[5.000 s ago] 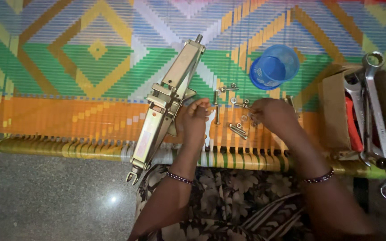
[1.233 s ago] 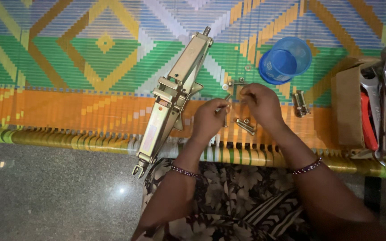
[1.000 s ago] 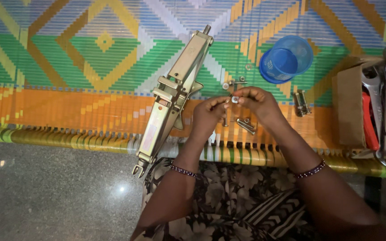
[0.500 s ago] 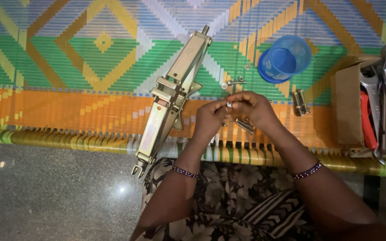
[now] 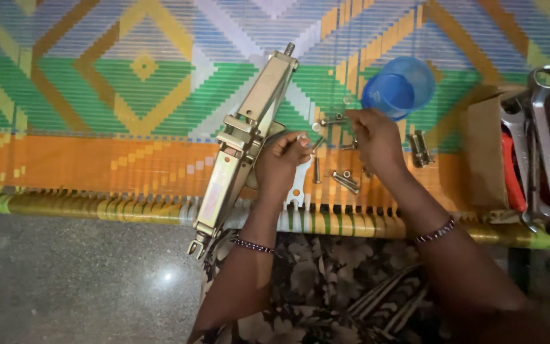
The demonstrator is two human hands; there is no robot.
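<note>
My left hand (image 5: 280,164) pinches a small silver bolt (image 5: 311,143) beside the folded metal scissor jack (image 5: 243,137), which lies slantwise on the woven mat. My right hand (image 5: 375,139) has its fingertips stretched up to the loose hardware by a bolt with a nut (image 5: 331,120) and a washer (image 5: 347,100). Whether those fingertips hold anything is hidden. More bolts (image 5: 345,181) lie between my hands, and a flat bright spanner (image 5: 298,188) sticks out under my left hand.
A blue plastic cup (image 5: 397,88) lies tipped behind my right hand. Two short bolts (image 5: 419,148) rest right of it. A cardboard box (image 5: 484,153) on the right holds long spanners (image 5: 542,146) and red-handled pliers (image 5: 510,173). The mat's near edge (image 5: 97,207) borders grey floor.
My hands have come apart: the right has moved up and right to the loose hardware near the cup, and the left has drawn back toward the jack with the bolt.
</note>
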